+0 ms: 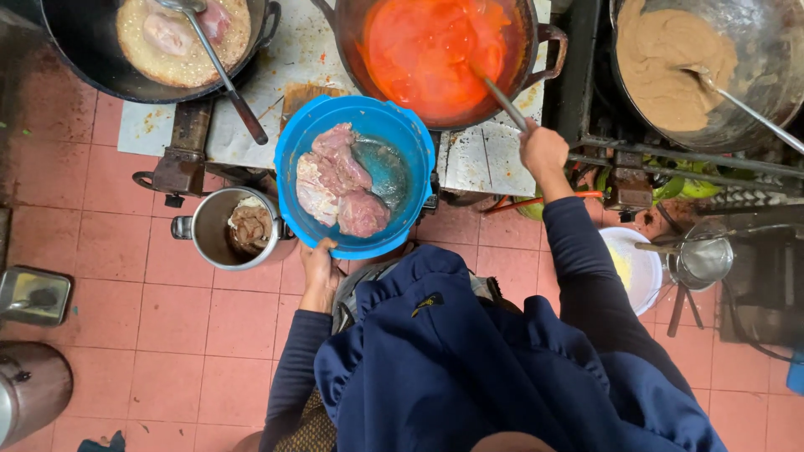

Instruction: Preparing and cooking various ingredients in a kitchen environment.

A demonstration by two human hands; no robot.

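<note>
1. The left hand is closed on the rim of the blue bowl, held by the stove.
2. The meat inside looks wet, soft and slippery, so the bowl is likely heavy.
3. The right hand is wrapped around a spoon in the red pot.

Three wide cooking pans stand beyond the hands: one dark wok of pale frothy oil, one round pan of orange-red sauce just ahead of the right hand, one steel wok of beige paste to its right. Three long metal utensils, one per pan. One round blue plastic basin, gripped by the left hand, holds three raw pink meat pieces. One steel pot sits left of that hand.
</note>
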